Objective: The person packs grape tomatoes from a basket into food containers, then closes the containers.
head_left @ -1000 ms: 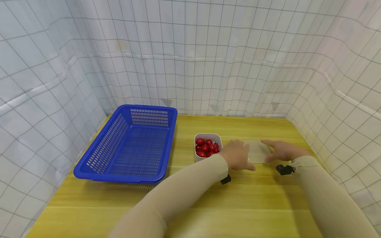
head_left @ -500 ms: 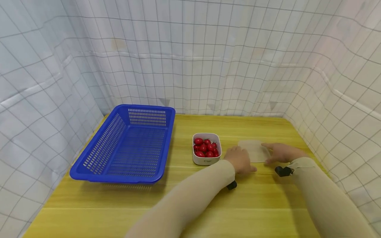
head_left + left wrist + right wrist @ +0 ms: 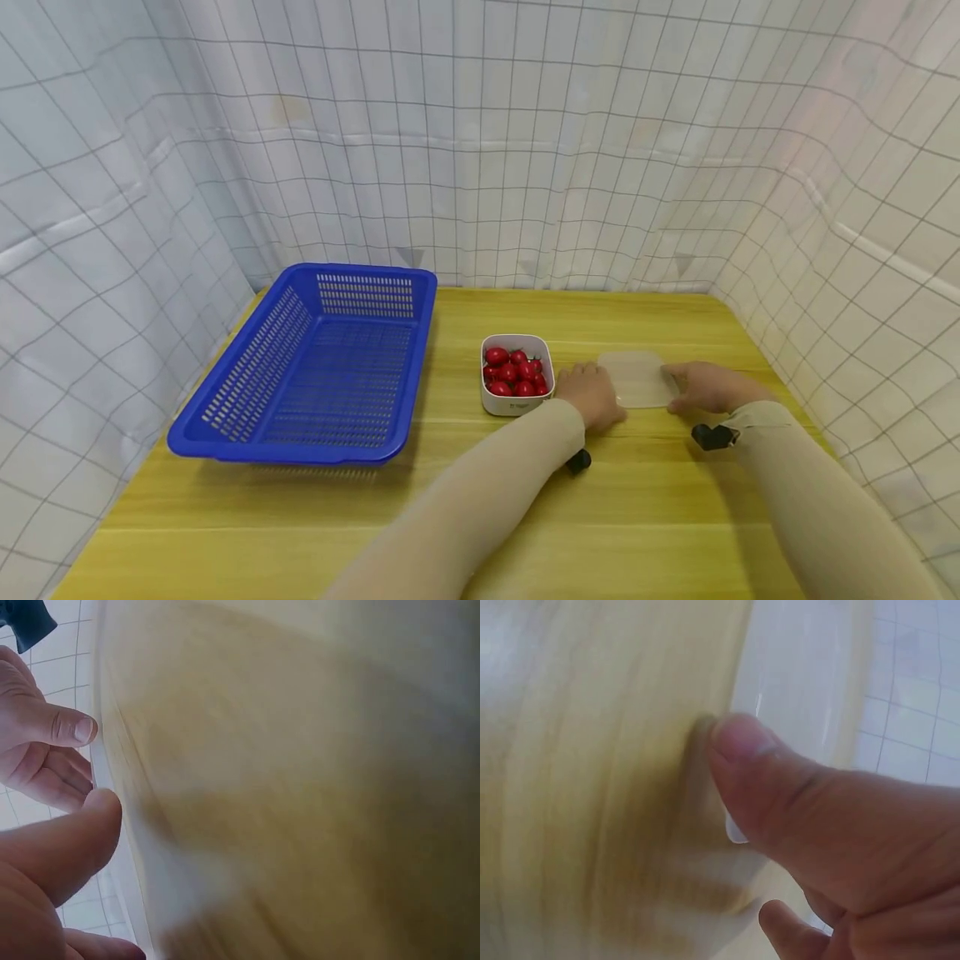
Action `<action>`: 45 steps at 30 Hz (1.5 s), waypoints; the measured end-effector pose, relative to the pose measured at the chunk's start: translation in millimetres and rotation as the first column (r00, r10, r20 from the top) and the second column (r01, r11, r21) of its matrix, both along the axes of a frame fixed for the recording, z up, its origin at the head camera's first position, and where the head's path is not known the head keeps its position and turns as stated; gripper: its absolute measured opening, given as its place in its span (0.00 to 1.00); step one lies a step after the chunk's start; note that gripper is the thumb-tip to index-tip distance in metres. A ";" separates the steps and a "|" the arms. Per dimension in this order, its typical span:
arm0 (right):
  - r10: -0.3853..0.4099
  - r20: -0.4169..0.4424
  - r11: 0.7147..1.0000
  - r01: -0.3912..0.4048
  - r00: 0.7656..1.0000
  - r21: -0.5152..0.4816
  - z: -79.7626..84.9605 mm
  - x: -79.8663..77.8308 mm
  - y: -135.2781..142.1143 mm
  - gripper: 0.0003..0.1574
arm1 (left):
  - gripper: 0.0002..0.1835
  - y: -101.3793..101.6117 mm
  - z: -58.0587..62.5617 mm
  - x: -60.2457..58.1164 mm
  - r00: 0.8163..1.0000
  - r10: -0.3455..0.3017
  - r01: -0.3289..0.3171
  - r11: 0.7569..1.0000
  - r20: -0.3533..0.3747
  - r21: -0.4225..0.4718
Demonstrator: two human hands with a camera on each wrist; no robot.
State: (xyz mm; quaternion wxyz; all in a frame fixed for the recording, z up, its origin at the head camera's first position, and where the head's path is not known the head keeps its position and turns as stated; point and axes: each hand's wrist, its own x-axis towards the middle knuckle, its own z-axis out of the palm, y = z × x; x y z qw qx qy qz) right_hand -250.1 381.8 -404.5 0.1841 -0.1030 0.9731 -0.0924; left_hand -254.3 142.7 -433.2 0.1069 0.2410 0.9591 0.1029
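A translucent, rounded-corner lid (image 3: 636, 379) lies on the table between the two hands. The left hand (image 3: 590, 396) is at its left end, fingers bent down beside the edge and thumb near the front corner. At the opposite end, the right hand (image 3: 712, 387) grips the lid with the index finger toward the back and the thumb in front. Close up in the right wrist view, the right thumb (image 3: 742, 742) lies against the lid's pale edge (image 3: 795, 675). Just left of the left hand stands a white square container (image 3: 517, 407) filled with red cherry tomatoes (image 3: 521, 372).
A large blue plastic basket (image 3: 292, 454) with slotted sides occupies the left of the wooden table (image 3: 570, 533). White grid-patterned curtains (image 3: 495, 150) enclose the back and both sides. Black wrist devices (image 3: 712, 436) sit under the sleeves.
The left hand has shifted away from over the lid to its left edge, its thumb drawn in. More of the lid shows. The right hand stays nearly in place; the view has shifted slightly.
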 end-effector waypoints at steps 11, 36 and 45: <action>-0.006 -0.038 1.000 0.005 0.999 -0.016 -7.2 0.8 -0.2 0.51 | 0.16 -1.9 -1.6 -5.1 0.998 -0.048 0.050 0.997 -0.038 0.051; -0.265 -0.125 0.893 0.194 0.956 -0.406 17.8 1.8 -24.3 0.52 | 0.36 -16.0 47.6 -23.5 0.992 0.055 -0.002 0.907 -0.114 0.421; -0.295 -0.163 0.856 0.185 0.941 -0.483 37.6 -5.0 -65.4 0.54 | 0.42 -58.3 90.0 -28.9 0.994 0.061 -0.023 0.923 -0.088 0.384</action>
